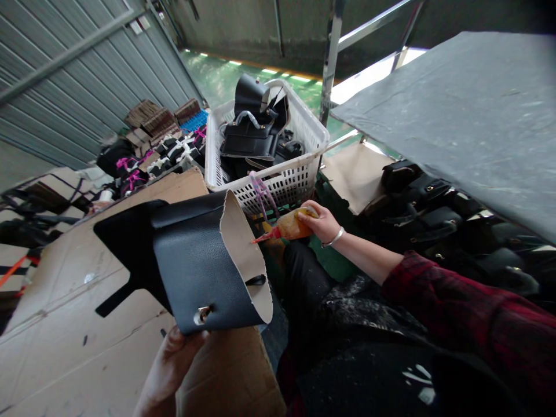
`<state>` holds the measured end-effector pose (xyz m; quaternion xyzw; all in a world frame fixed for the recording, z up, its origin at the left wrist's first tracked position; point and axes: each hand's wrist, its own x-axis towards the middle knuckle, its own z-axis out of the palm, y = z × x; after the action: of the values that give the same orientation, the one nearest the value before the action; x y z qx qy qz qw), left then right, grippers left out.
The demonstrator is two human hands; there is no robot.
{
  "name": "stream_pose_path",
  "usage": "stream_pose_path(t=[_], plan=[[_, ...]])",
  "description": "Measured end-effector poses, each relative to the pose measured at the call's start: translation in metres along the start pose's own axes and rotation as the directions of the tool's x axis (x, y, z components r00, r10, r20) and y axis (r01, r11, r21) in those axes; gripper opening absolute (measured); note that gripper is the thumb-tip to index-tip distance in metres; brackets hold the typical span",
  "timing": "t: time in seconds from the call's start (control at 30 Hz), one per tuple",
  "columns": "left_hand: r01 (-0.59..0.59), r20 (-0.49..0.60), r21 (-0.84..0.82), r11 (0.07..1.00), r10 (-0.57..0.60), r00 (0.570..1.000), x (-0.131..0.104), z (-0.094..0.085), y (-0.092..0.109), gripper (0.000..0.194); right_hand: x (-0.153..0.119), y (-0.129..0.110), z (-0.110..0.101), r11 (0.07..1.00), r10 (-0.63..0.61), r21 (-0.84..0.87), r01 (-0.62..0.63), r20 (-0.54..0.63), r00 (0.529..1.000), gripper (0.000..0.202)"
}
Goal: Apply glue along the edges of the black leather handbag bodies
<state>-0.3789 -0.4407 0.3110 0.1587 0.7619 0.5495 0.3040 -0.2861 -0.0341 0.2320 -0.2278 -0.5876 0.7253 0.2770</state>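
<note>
A black leather bag piece [195, 260] with a beige inside and a metal clasp is held up over the cardboard. My left hand [176, 356] grips its lower edge, thumb near the clasp. A dark flap with a strap spreads out to its left. My right hand [319, 223] is wrapped round a yellow squeeze bottle [292, 226] with a red nozzle. The nozzle tip points left, at the open beige rim of the bag piece; whether it touches is not clear.
Past the bag piece stands a white plastic basket [319, 139] full of black bags. Cardboard [65, 324] covers the surface at left, with bundled pieces behind it. A grey-covered table [478, 110] is at right, black bags beneath it.
</note>
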Motion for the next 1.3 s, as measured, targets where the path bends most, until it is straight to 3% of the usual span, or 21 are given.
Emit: stream_pose_path(t=[0.33,0.57,0.7,0.9,1.1,1.3], plan=[[-0.078,0.05,0.157,0.985,0.071,0.996,0.001,0.0,0.001,0.013,-0.028,0.009,-0.01,0.994,0.112,-0.011,-0.112,0.053,0.992,0.051],[-0.088,0.103,0.178,0.98,0.07,0.992,0.001,-0.001,0.003,0.024,-0.048,0.014,-0.012,0.982,0.186,0.009,-0.188,0.093,0.978,0.048],[-0.117,0.101,0.195,0.974,0.099,0.99,0.002,-0.004,-0.002,0.024,-0.048,0.012,-0.015,0.989,0.149,-0.025,-0.147,0.082,0.985,0.046],[-0.109,0.096,0.199,0.974,0.091,0.991,0.004,-0.007,-0.004,0.024,-0.038,0.005,-0.022,0.994,-0.004,-0.108,-0.006,-0.093,0.996,0.041],[-0.063,0.081,0.201,0.977,0.048,0.996,0.004,-0.003,0.001,0.019,-0.032,0.001,-0.011,0.996,-0.037,-0.086,0.03,-0.075,0.997,0.042],[-0.148,0.125,0.252,0.957,0.119,0.985,0.004,-0.002,0.004,0.018,-0.04,0.006,-0.01,0.997,0.021,-0.075,-0.021,0.005,1.0,0.044]])
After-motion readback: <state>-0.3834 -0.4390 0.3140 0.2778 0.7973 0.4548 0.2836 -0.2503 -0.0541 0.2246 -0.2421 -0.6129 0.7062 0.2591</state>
